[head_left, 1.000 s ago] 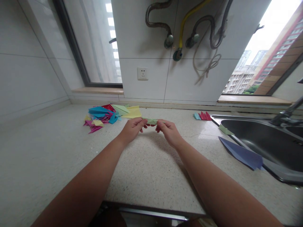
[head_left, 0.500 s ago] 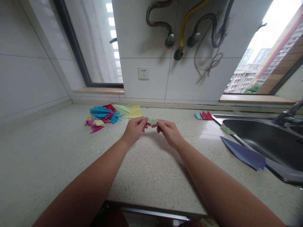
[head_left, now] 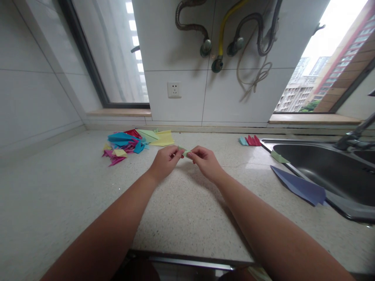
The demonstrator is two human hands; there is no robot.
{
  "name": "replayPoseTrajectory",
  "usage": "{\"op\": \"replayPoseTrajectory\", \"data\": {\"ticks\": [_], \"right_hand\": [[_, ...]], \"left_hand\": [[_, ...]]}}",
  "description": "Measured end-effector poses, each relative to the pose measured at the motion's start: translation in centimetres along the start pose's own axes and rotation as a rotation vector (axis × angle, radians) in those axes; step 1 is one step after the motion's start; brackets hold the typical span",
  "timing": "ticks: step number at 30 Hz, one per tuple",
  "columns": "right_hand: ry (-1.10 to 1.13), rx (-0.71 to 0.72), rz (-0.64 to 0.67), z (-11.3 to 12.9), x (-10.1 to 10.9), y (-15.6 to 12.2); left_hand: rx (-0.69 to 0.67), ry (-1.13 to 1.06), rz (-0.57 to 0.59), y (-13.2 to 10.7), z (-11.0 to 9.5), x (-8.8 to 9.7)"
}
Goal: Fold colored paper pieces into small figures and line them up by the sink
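Observation:
Between my hands, just above the pale speckled countertop (head_left: 181, 218), is a small folded piece of light green paper (head_left: 184, 152). My left hand (head_left: 165, 160) pinches its left end between thumb and fingers. Its right end is in the pinch of my right hand (head_left: 206, 160). Most of the paper is covered by my fingertips, so its full shape is hidden. Left of my hands lies a pile of folded papers in several colours, with a blue folded paper (head_left: 121, 138), a yellow paper (head_left: 164, 138) and a magenta folded paper (head_left: 117, 160).
To the right, a steel sink (head_left: 293, 156) with a faucet (head_left: 351, 136) is set into the counter. A purple paper plane (head_left: 299, 185) lies by its rim, and a green folded paper (head_left: 279, 157) rests on the edge. Red folded paper (head_left: 253, 140) sits near the wall.
My fingertips have come closer together, and less of the green paper shows between them. The paper now tilts down to the right. The view has shifted slightly.

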State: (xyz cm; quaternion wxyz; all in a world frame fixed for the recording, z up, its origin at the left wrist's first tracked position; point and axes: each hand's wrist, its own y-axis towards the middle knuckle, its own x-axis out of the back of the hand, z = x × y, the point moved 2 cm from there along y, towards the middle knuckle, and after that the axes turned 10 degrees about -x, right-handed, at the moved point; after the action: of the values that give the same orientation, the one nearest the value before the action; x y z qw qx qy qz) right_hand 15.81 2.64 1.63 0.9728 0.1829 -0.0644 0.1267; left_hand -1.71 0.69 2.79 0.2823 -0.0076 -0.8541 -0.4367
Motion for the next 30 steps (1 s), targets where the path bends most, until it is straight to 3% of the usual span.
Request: {"op": "replayPoseTrajectory", "data": {"ticks": [5,9,22,30], "right_hand": [[-0.004,0.024,0.019,0.12,0.04,-0.07],[-0.039,0.029,0.051,0.04,0.04,-0.04],[-0.066,0.012,0.052,0.76,-0.06,-0.27],[0.037,0.037,-0.001,0.22,-0.01,-0.27]], "left_hand": [[0.122,-0.313,-0.019,0.03,0.17,-0.62],[0.175,-0.432,-0.034,0.26,0.15,-0.67],[0.186,-0.540,-0.078,0.34,0.27,-0.53],[0.291,-0.573,-0.143,0.19,0.66,-0.89]]}}
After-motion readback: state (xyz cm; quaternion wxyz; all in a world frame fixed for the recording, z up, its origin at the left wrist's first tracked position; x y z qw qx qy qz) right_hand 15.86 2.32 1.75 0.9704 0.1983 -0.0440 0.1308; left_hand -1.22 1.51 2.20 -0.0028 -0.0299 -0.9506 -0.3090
